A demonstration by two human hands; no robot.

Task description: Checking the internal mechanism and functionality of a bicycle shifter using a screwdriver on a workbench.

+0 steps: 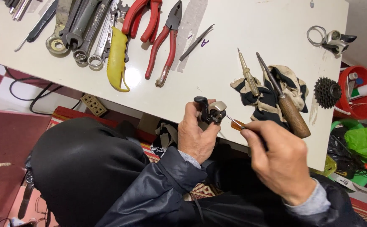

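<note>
My left hand [195, 133] grips a small black and silver metal bicycle part [211, 111] at the near edge of the white table [242, 25]. My right hand [281, 159] holds a small screwdriver with an orange handle [236, 124], its thin tip touching the part. Just beyond my hands lies a striped black and cream rag [271, 93] with a wooden-handled screwdriver [285, 101] and a slim pale-handled screwdriver [248, 73] resting on it.
Red-handled pliers [163, 44], a yellow-handled tool [117, 59], several wrenches [82, 33] and tweezers [197, 42] lie at the far left. A cog cluster [327, 91] and silver brake lever [332, 40] sit right. A red bucket [360, 90] and green bag [366, 143] stand off the table.
</note>
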